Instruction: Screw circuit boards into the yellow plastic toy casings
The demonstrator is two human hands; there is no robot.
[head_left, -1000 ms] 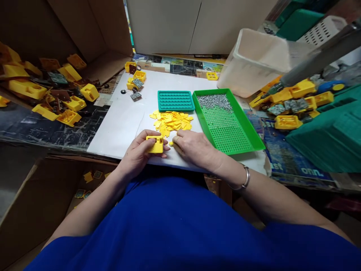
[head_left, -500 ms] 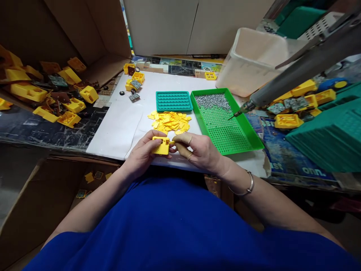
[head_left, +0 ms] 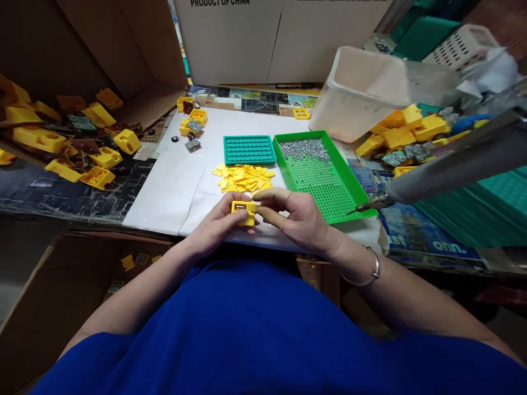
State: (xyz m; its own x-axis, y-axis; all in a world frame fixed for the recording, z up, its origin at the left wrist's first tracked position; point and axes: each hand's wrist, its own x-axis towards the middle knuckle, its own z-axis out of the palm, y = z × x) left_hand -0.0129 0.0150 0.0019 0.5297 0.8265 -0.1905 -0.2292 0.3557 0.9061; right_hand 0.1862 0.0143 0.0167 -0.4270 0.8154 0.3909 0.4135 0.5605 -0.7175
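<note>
My left hand (head_left: pixel 214 224) is closed around a small yellow plastic casing (head_left: pixel 248 220), its thumb lying across the top face. A recess with something metallic inside shows at the casing's upper left. Tan finger covers sit on the thumb and index finger of my right hand (head_left: pixel 304 222), which pinches a small yellow cover piece (head_left: pixel 252 208) against the casing's upper right. Just beyond both hands lies a heap of flat yellow plastic pieces (head_left: pixel 246 178) on the white work surface (head_left: pixel 164 189).
A green perforated tray (head_left: pixel 343 189) with many screws (head_left: pixel 305 149) stands beside a teal ridged tray (head_left: pixel 250 150). An electric screwdriver (head_left: pixel 432 170) hangs over the right side. Yellow casings (head_left: pixel 39 137) fill a carton at left; a translucent bin (head_left: pixel 358 104) stands behind.
The casing has turned in my left hand, and its recess now shows. My right fingers have moved onto its upper right. The hanging screwdriver has swung nearer and to the right.
</note>
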